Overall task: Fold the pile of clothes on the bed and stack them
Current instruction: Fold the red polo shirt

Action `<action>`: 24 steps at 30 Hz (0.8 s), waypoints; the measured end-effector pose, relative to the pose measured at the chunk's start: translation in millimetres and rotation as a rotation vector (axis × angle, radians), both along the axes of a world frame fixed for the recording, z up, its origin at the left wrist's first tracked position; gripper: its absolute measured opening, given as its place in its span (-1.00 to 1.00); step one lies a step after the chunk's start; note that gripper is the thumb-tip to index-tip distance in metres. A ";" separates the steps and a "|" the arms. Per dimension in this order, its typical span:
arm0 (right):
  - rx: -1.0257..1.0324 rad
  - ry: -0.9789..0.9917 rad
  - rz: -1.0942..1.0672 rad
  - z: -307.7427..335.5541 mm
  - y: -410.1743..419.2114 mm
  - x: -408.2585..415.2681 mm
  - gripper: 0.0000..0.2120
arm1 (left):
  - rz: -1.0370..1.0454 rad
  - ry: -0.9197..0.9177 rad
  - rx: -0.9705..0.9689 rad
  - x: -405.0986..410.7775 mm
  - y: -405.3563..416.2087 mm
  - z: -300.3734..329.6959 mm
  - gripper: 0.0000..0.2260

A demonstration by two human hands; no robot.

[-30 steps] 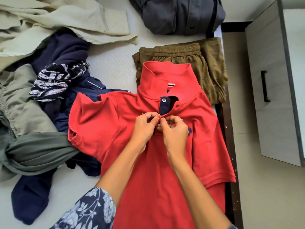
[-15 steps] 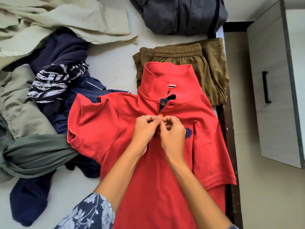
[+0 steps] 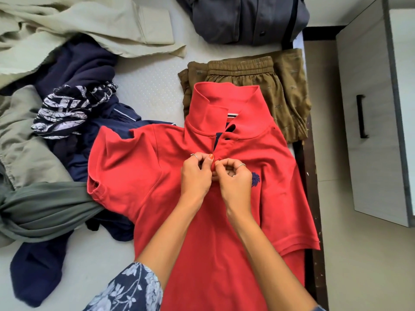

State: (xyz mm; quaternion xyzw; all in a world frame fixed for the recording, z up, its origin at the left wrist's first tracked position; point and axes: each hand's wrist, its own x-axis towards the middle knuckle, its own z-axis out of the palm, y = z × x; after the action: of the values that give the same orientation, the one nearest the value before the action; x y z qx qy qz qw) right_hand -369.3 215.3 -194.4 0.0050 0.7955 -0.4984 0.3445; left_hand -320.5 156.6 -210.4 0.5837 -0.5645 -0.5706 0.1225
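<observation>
A red polo shirt (image 3: 139,176) lies face up on the bed, collar standing and pointing away from me. My left hand (image 3: 196,176) and my right hand (image 3: 234,180) meet at its button placket, each pinching an edge of the red cloth just below the collar. Folded olive-brown shorts (image 3: 285,86) lie beyond the collar, partly under it. A folded grey shirt (image 3: 242,19) sits further back. The unfolded pile fills the left side: a beige garment (image 3: 78,25), navy clothes (image 3: 83,66), a black-and-white patterned piece (image 3: 65,108) and a grey-green garment (image 3: 45,209).
The pale bed sheet (image 3: 152,79) shows between the pile and the folded items. The bed's dark wooden edge (image 3: 310,198) runs down the right, the shirt's right sleeve hanging over it. A white cabinet with a black handle (image 3: 361,115) stands on the floor to the right.
The navy placket opening under the collar has narrowed as my fingers worked it together. Both hands stayed at the placket, shifting only slightly.
</observation>
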 end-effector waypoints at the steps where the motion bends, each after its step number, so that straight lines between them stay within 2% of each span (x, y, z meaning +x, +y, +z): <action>1: 0.041 0.071 0.038 0.8 0.6 0.4 -0.87 | -0.017 -0.009 -0.030 0.1 1.2 0.4 -0.78; 3: 0.118 0.207 0.081 3.9 0.1 2.5 -0.95 | -0.056 -0.020 -0.091 -0.2 3.3 3.2 -0.84; 5: 0.176 0.249 0.039 6.0 -2.4 3.8 -0.97 | -0.108 -0.021 -0.147 -1.4 4.8 7.4 -0.87; 9: 0.051 0.018 -0.104 6.6 -8.6 0.7 -0.89 | -0.161 -0.031 -0.146 1.8 -0.4 9.5 -0.88; 12: 0.028 0.041 -0.021 5.9 -6.1 -0.9 -0.82 | -0.116 -0.015 -0.077 6.1 -5.4 15.6 -0.97; 16: 0.053 0.220 0.079 6.2 2.6 1.9 -0.86 | -0.111 -0.041 -0.133 8.1 2.6 27.9 -0.94; 21: -0.025 0.312 0.185 4.5 17.0 2.4 -0.95 | -0.116 -0.026 -0.004 4.6 6.8 29.0 -0.84; 24: -0.042 0.362 0.235 4.2 22.9 2.9 -0.89 | -0.062 -0.083 0.023 -1.3 8.4 27.2 -0.81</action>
State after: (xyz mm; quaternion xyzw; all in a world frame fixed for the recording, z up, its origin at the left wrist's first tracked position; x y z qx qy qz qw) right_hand -366.3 238.2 -190.2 -0.1847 0.8290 -0.4639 0.2517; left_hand -321.8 165.0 -183.1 0.5906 -0.5803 -0.5558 0.0744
